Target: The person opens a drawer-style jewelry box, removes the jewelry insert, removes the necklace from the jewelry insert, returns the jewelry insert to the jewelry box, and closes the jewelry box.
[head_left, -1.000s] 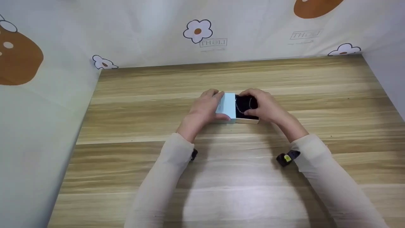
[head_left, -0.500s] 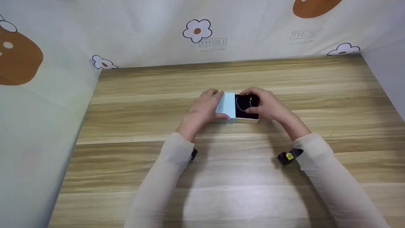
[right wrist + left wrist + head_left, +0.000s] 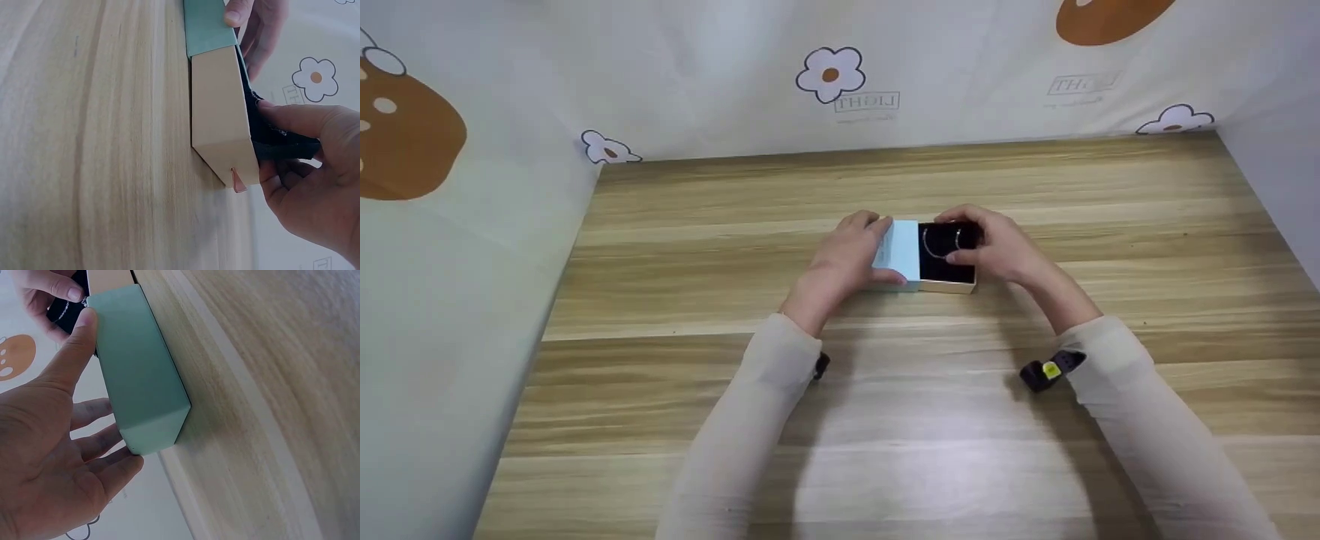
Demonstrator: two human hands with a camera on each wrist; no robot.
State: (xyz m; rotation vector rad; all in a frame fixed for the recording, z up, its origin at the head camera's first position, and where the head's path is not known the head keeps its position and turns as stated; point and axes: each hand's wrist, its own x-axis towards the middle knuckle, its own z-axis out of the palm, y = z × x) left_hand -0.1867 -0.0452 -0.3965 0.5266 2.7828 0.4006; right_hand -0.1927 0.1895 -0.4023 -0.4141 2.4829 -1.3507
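Observation:
A drawer-style jewelry box lies on the table, its light blue sleeve (image 3: 905, 249) at left and its cream drawer (image 3: 947, 287) slid partly out to the right. My left hand (image 3: 842, 256) holds the sleeve, thumb along the near edge and fingers at the far side. With thumb above and fingers beneath, my right hand (image 3: 1000, 251) pinches a black padded insert (image 3: 287, 151) by its outer end. That end is tilted up out of the drawer in the right wrist view. A thin silver chain (image 3: 928, 246) lies looped on the insert, partly hidden by the thumb.
A small pink ribbon tab (image 3: 239, 181) sticks out of the drawer's end. The wood-grain table (image 3: 705, 247) spreads around the box. Pale curtain (image 3: 720, 82) with flower prints stands along the back and left edges. A black wrist camera (image 3: 1041, 375) hangs at the right cuff.
My right hand has shifted slightly right and away, drawing the insert's outer end and the chain with it. My left hand and the sleeve stay in place.

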